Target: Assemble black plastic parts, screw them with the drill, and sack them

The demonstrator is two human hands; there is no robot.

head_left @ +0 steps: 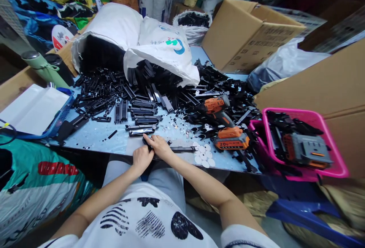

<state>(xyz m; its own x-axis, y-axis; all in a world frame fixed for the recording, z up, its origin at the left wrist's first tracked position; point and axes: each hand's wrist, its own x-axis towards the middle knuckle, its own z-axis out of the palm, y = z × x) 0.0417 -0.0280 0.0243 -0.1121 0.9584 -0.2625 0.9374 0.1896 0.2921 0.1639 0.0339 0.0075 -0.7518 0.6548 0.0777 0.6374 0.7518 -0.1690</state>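
At the table's front edge my left hand (142, 157) and my right hand (160, 146) meet, closed around a small black plastic part (146, 139) that they mostly cover. A long thin black plastic piece (184, 149) lies flat just right of my right hand. Behind my hands, several assembled black plastic parts (145, 120) are stacked in a column. White round discs (204, 156) are spread near the edge to the right. An orange and grey cordless drill (221, 116) stands on its battery beyond them.
White woven sacks (168, 44) spill loose black parts (99, 92) across the back. A pink basket (305, 113) holding a spare battery (309, 151) stands at right, near a cardboard box (234, 35). To the left are a blue tray (61, 111) and a green bottle (45, 71).
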